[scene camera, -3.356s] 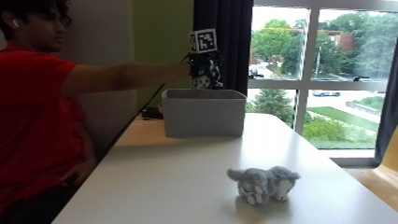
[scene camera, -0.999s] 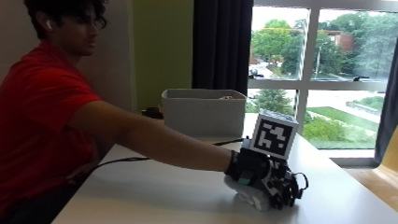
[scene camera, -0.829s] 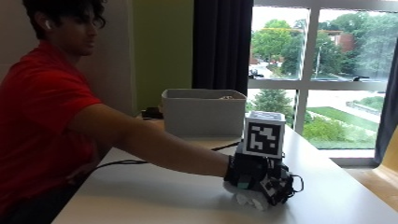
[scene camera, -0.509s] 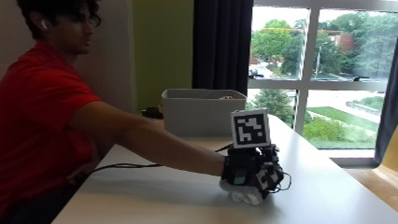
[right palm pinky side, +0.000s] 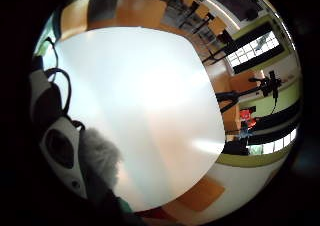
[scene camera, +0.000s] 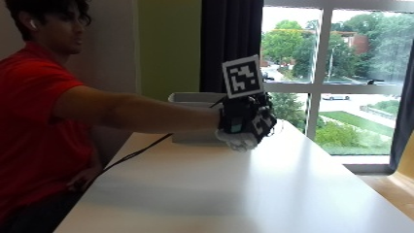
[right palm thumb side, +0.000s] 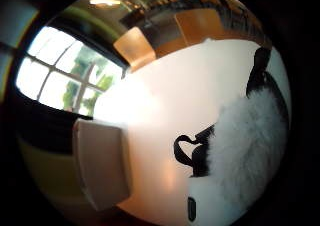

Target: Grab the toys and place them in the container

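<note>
In the outside view my gloved right hand point(scene camera: 246, 119) is raised above the white table point(scene camera: 259, 194), its fingers curled round a grey-and-white plush toy point(scene camera: 238, 141) that sticks out below the glove. The white container point(scene camera: 191, 99) stands just behind the hand, partly hidden by hand and forearm. The thumb side palm view has the toy's fur point(right palm thumb side: 245, 141) close against the palm and the container point(right palm thumb side: 102, 168) on the table a short way off. Fur of the toy point(right palm pinky side: 100, 158) also shows in the little finger side palm view, above the bare table point(right palm pinky side: 145, 96).
The table runs along a wall on the left, with a large window point(scene camera: 336, 73) behind its far right side. The person sits at the table's left edge. No other toy shows on the tabletop.
My hand closed on the plush toy at the table's front, lifted it off the surface and carried it up and back toward the container.
</note>
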